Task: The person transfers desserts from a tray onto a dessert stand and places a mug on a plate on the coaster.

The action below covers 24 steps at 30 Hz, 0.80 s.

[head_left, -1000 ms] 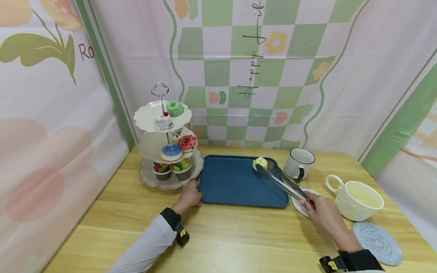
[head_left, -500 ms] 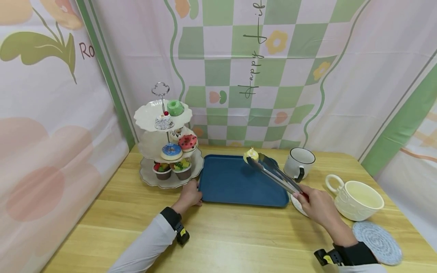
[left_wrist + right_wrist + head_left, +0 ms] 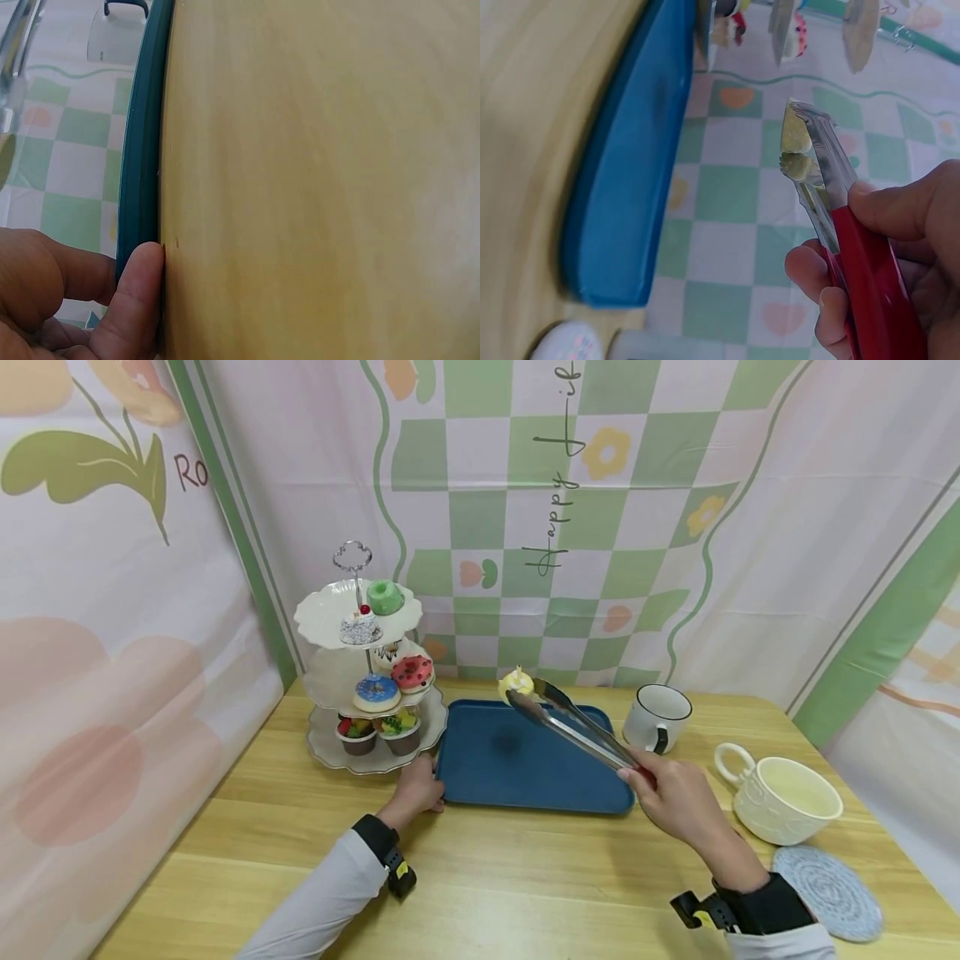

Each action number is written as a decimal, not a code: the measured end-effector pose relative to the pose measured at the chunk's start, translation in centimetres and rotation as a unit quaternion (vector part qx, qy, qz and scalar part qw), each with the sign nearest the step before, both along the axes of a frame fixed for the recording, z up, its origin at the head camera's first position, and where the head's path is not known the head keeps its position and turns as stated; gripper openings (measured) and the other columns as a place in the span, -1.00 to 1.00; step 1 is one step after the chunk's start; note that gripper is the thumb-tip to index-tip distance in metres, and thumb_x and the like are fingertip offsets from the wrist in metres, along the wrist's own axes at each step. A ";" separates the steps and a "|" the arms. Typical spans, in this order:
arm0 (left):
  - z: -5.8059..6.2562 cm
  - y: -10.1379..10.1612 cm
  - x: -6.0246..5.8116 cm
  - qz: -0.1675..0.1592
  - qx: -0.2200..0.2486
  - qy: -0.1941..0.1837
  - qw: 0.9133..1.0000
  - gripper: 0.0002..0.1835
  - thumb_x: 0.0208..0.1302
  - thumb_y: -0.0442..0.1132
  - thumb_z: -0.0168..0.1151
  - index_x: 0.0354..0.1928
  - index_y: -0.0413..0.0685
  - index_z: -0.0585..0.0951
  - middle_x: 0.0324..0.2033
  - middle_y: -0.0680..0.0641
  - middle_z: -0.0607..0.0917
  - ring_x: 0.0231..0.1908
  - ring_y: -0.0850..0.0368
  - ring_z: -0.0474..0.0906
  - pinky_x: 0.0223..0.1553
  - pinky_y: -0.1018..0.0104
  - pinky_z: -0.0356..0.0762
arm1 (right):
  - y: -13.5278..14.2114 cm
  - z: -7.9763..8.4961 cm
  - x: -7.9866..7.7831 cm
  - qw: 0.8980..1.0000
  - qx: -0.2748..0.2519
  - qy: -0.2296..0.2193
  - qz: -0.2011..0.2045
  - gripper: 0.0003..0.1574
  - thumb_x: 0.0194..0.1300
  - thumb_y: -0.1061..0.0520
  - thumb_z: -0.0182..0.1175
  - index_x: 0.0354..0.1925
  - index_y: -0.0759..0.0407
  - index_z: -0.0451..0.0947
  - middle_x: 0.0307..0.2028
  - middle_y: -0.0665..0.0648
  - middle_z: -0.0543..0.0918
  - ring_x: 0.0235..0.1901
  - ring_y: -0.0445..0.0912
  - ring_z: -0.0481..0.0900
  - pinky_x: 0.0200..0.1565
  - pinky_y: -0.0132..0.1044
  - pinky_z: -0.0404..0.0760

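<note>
My right hand [image 3: 672, 803] grips metal tongs [image 3: 573, 724], whose red handles fill the palm in the right wrist view. Between the tong tips sits a small yellow-and-white cake [image 3: 517, 682], raised over the far edge of the blue tray [image 3: 517, 777]; a dark shadow falls on the tray below. My left hand [image 3: 416, 789] is at the tray's near left corner. In the left wrist view its thumb [image 3: 135, 296] and finger pinch the tray's rim. Just behind that hand stands a three-tier stand [image 3: 322, 752].
On the stand are a green ring cake [image 3: 385, 598], a blue donut [image 3: 377, 693], a red donut [image 3: 412, 675] and cupcakes [image 3: 401, 735]. To the right are a white mug [image 3: 645, 727], a cream cup [image 3: 780, 810] and a woven blue-grey mat [image 3: 828, 893]. A patterned cloth [image 3: 555, 527] hangs behind.
The tongs have lifted the small cake up and carried it left, from the tray's right side to above its far middle. My left hand has stayed at the tray corner.
</note>
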<state>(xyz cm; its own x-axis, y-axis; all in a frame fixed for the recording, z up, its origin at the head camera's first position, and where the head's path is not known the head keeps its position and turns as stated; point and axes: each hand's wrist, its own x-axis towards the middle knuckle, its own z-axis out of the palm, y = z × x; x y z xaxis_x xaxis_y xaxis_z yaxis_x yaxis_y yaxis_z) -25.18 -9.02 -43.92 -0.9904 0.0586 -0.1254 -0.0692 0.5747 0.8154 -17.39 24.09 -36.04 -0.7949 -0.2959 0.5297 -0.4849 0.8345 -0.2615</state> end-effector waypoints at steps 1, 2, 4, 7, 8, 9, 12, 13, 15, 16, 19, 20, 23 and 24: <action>0.0 0.0 0.0 0.000 0.002 -0.001 1.000 -0.73 0.13 -0.58 0.04 -0.09 -0.42 0.39 -0.47 -0.20 0.49 -0.74 0.11 0.54 -0.69 0.32 0.55 | -0.2 0.2 0.0 1.000 -0.001 -0.001 0.002 -0.65 0.16 0.28 0.26 -0.07 0.40 0.55 -0.73 -0.15 0.23 -0.77 -0.32 0.10 -0.71 -0.41 0.11; 0.0 0.0 0.0 0.000 0.003 -0.001 1.000 -0.73 0.13 -0.58 0.04 -0.09 -0.42 0.39 -0.47 -0.20 0.49 -0.74 0.11 0.54 -0.69 0.32 0.55 | -0.4 0.4 0.1 1.000 -0.003 -0.002 0.005 -0.65 0.17 0.28 0.25 -0.06 0.40 0.55 -0.73 -0.15 0.23 -0.77 -0.31 0.11 -0.71 -0.41 0.11; 0.0 0.0 0.0 0.001 0.002 -0.001 1.000 -0.74 0.13 -0.58 0.04 -0.09 -0.42 0.39 -0.47 -0.20 0.49 -0.74 0.11 0.54 -0.69 0.33 0.55 | -0.8 0.7 0.1 1.000 -0.005 -0.002 0.009 -0.64 0.17 0.28 0.25 -0.05 0.40 0.54 -0.72 -0.15 0.25 -0.76 -0.31 0.12 -0.71 -0.41 0.12; 0.0 0.0 0.0 0.004 0.000 0.000 1.000 -0.76 0.11 -0.58 0.05 -0.14 -0.40 0.40 -0.49 -0.20 0.48 -0.74 0.12 0.54 -0.70 0.33 0.55 | -1.4 1.3 0.1 1.000 -0.007 -0.002 0.017 -0.62 0.18 0.26 0.25 -0.02 0.41 0.53 -0.70 -0.15 0.28 -0.75 -0.31 0.14 -0.70 -0.41 0.14; 0.0 0.0 0.0 0.005 -0.002 0.001 1.000 -0.78 0.11 -0.58 0.05 -0.16 -0.40 0.40 -0.50 -0.20 0.48 -0.75 0.12 0.54 -0.70 0.34 0.55 | -1.6 1.4 0.0 1.000 -0.009 -0.001 0.021 -0.61 0.19 0.26 0.25 -0.01 0.40 0.53 -0.71 -0.15 0.28 -0.75 -0.32 0.14 -0.70 -0.41 0.15; 0.0 0.0 0.0 0.006 -0.002 0.001 1.000 -0.79 0.11 -0.59 0.05 -0.17 -0.39 0.41 -0.51 -0.20 0.48 -0.75 0.12 0.54 -0.70 0.34 0.55 | -1.8 1.6 0.0 1.000 -0.011 0.000 0.024 -0.60 0.18 0.26 0.25 0.00 0.41 0.53 -0.71 -0.15 0.28 -0.75 -0.32 0.14 -0.70 -0.41 0.14; 0.0 0.0 -0.1 0.005 -0.001 0.002 1.000 -0.80 0.10 -0.59 0.05 -0.20 -0.39 0.41 -0.52 -0.20 0.48 -0.75 0.13 0.54 -0.70 0.35 0.55 | -2.3 2.2 -0.2 0.999 -0.016 0.014 0.039 -0.57 0.16 0.27 0.27 0.01 0.41 0.53 -0.72 -0.17 0.28 -0.75 -0.34 0.13 -0.71 -0.42 0.14; 0.0 -0.1 -0.1 0.004 0.002 0.002 1.000 -0.81 0.10 -0.59 0.04 -0.20 -0.39 0.41 -0.52 -0.20 0.48 -0.75 0.12 0.54 -0.70 0.34 0.55 | -2.5 2.4 -0.3 0.999 -0.017 0.022 0.045 -0.57 0.15 0.27 0.27 0.00 0.42 0.53 -0.72 -0.18 0.28 -0.75 -0.34 0.12 -0.71 -0.42 0.14; -0.1 -0.1 0.0 0.002 0.008 0.003 1.000 -0.80 0.09 -0.59 0.03 -0.20 -0.39 0.41 -0.51 -0.21 0.48 -0.74 0.12 0.54 -0.70 0.33 0.55 | -2.8 2.8 -0.5 0.998 -0.020 0.036 0.055 -0.56 0.13 0.28 0.28 0.00 0.43 0.53 -0.72 -0.19 0.27 -0.76 -0.35 0.10 -0.71 -0.42 0.12; -0.1 -0.1 0.0 0.000 0.011 0.005 1.000 -0.81 0.09 -0.59 0.03 -0.21 -0.38 0.41 -0.51 -0.21 0.48 -0.74 0.12 0.54 -0.70 0.33 0.55 | -3.1 3.0 -0.6 0.997 -0.022 0.043 0.059 -0.56 0.13 0.29 0.29 -0.01 0.43 0.53 -0.71 -0.19 0.27 -0.75 -0.35 0.10 -0.72 -0.42 0.12; -0.1 -0.2 0.1 -0.002 0.016 0.006 1.000 -0.77 0.09 -0.59 0.02 -0.16 -0.40 0.41 -0.44 -0.24 0.49 -0.73 0.11 0.54 -0.69 0.32 0.56 | -3.8 3.6 -0.9 0.995 -0.027 0.066 0.068 -0.57 0.09 0.30 0.31 -0.03 0.43 0.55 -0.71 -0.19 0.28 -0.76 -0.35 0.10 -0.73 -0.43 0.12; -0.1 -0.2 0.1 -0.002 0.014 0.006 1.000 -0.75 0.09 -0.59 0.03 -0.14 -0.41 0.41 -0.42 -0.25 0.49 -0.73 0.11 0.54 -0.69 0.32 0.56 | -4.0 3.9 -0.9 0.994 -0.030 0.072 0.071 -0.57 0.09 0.31 0.31 -0.03 0.42 0.55 -0.71 -0.19 0.29 -0.76 -0.35 0.10 -0.73 -0.43 0.12; -0.1 -0.2 0.1 -0.003 0.004 0.008 1.000 -0.68 0.08 -0.58 0.04 -0.05 -0.44 0.40 -0.35 -0.29 0.51 -0.74 0.12 0.55 -0.70 0.33 0.55 | -4.8 4.5 -1.0 0.993 -0.037 0.085 0.078 -0.58 0.08 0.32 0.31 -0.04 0.40 0.56 -0.70 -0.17 0.35 -0.76 -0.35 0.12 -0.73 -0.43 0.14; -0.1 -0.2 0.1 -0.003 0.002 0.010 1.000 -0.66 0.08 -0.58 0.04 -0.04 -0.45 0.40 -0.34 -0.30 0.51 -0.74 0.12 0.55 -0.70 0.33 0.55 | -5.0 4.7 -1.1 0.992 -0.040 0.085 0.081 -0.58 0.09 0.32 0.31 -0.04 0.39 0.56 -0.70 -0.16 0.36 -0.76 -0.35 0.14 -0.73 -0.43 0.15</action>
